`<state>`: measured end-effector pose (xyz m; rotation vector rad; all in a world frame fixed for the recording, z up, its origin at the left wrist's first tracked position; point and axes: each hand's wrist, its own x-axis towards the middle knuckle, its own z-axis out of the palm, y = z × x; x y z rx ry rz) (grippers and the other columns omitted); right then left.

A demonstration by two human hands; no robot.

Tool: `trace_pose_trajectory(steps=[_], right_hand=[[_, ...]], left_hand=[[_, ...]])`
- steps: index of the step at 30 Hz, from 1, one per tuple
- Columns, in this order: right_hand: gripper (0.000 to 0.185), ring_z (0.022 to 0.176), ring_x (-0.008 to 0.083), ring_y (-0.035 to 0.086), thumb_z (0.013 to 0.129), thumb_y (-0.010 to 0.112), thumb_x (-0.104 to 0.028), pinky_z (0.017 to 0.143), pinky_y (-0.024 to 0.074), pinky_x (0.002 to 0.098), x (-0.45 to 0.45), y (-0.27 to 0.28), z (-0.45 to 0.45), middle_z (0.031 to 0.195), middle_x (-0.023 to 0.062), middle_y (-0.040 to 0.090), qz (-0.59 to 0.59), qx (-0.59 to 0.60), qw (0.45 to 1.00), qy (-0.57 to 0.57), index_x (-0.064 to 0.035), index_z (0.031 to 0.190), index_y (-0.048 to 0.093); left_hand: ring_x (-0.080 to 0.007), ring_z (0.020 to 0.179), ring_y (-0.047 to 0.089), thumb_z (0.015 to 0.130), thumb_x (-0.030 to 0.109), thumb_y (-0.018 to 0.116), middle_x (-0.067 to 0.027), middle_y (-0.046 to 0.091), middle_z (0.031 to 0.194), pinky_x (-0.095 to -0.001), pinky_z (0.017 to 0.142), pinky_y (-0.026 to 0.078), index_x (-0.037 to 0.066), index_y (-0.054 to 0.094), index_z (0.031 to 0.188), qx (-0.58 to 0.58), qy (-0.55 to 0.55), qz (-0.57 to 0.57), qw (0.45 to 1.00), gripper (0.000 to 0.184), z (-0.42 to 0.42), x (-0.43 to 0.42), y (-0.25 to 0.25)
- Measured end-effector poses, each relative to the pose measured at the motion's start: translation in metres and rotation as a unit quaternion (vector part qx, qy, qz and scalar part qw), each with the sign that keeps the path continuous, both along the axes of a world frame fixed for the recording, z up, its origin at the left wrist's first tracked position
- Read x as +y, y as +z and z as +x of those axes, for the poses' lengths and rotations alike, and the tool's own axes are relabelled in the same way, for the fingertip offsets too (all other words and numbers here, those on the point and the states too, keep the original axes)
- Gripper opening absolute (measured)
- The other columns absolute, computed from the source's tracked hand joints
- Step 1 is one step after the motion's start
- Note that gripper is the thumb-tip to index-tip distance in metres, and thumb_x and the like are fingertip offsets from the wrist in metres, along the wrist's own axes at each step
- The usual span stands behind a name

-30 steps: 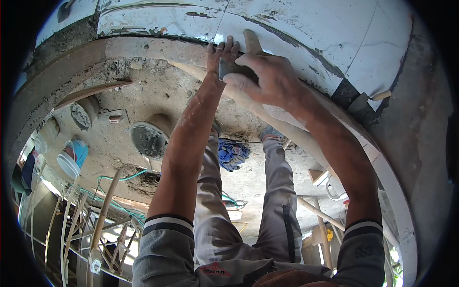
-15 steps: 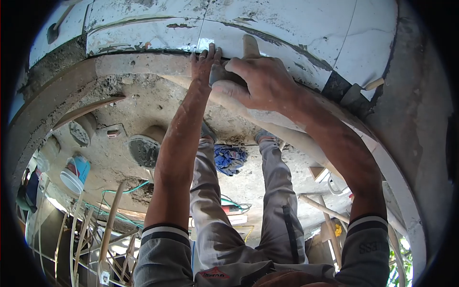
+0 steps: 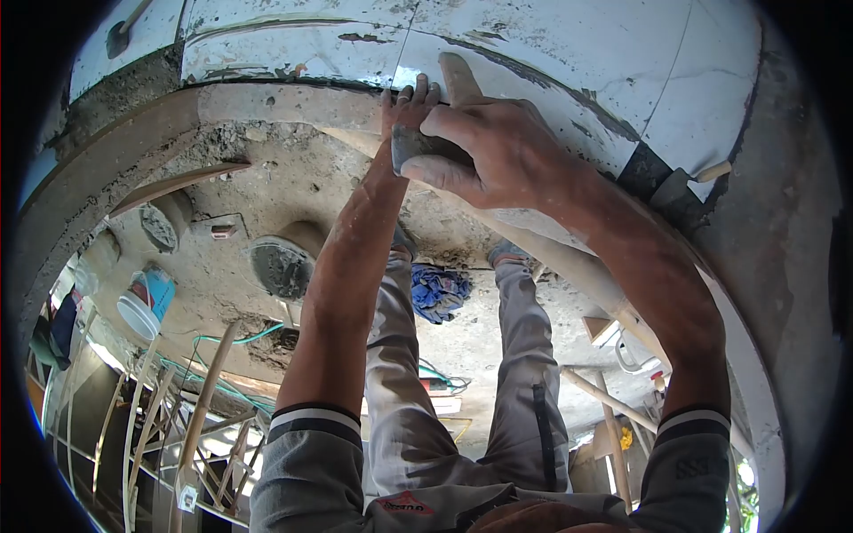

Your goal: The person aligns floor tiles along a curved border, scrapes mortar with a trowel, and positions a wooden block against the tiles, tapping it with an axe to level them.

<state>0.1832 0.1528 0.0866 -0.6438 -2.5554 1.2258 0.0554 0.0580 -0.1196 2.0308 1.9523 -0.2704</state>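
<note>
My left hand [image 3: 412,107] lies with its fingers stretched out at the near edge of the white marbled tiles [image 3: 302,53], by the seam between two of them. Its palm is partly hidden. Closed around the dark head of a mallet [image 3: 416,149] is my right hand [image 3: 511,147]. The mallet's wooden handle points away from me over the tile. Its head overlaps my left wrist in the view; whether they touch, I cannot tell. Below the tiles runs the curved concrete edge [image 3: 293,105].
A trowel [image 3: 675,186] rests at the right end of the tiles, another tool [image 3: 120,37] at far left. Below are buckets of grey mortar [image 3: 283,266], a blue-and-white bucket [image 3: 147,302], a blue cloth [image 3: 439,293] and bamboo poles [image 3: 200,417].
The whole view has shifted, with the scene now lower-left to right and slightly higher. My right hand and the mallet have come nearer my left wrist. My left hand keeps its place at the tile edge.
</note>
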Motion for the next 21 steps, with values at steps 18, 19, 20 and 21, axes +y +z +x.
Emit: trace_pose_trajectory(steps=[18,19,20,21], right_hand=[[0.039,0.065,0.0348,0.063,0.085,0.062,-0.043,0.059,0.049,0.0423,0.001,-0.029,-0.032,0.07,0.0162,0.062,0.007,0.037,0.999,0.017,-0.0051,0.092,0.062],[0.039,0.065,0.0348,0.063,0.085,0.062,-0.043,0.059,0.049,0.0423,-0.001,-0.023,-0.029,0.07,0.0162,0.062,0.006,0.036,0.999,0.016,-0.0051,0.092,0.062],[0.039,0.066,0.0348,0.062,0.084,0.062,-0.043,0.06,0.0487,0.0422,0.001,-0.017,-0.025,0.07,0.0164,0.062,-0.009,0.051,0.999,0.017,-0.0052,0.092,0.062],[0.038,0.066,0.0349,0.062,0.084,0.062,-0.043,0.061,0.0485,0.042,0.002,-0.014,-0.024,0.07,0.0165,0.061,-0.028,0.064,0.997,0.021,-0.0054,0.091,0.062]], left_hand=[[-0.0296,0.123,0.043,0.084,0.032,0.051,-0.0135,0.049,0.126,-0.0485,0.106,0.028,0.008,0.048,0.125,-0.484,0.172,0.12,0.849,0.047,-0.003,-0.03,0.024],[-0.0297,0.122,0.044,0.084,0.031,0.051,-0.0135,0.05,0.125,-0.048,0.106,0.029,0.008,0.049,0.124,-0.618,0.242,0.125,0.738,0.046,0.001,-0.033,0.026],[-0.0298,0.121,0.045,0.084,0.029,0.051,-0.0136,0.051,0.123,-0.0475,0.106,0.03,0.008,0.05,0.123,-0.644,0.258,0.128,0.709,0.045,0.001,-0.033,0.026],[-0.0298,0.12,0.046,0.084,0.028,0.052,-0.0136,0.052,0.122,-0.047,0.105,0.031,0.008,0.05,0.122,-0.592,0.241,0.131,0.758,0.043,-0.001,-0.029,0.028]])
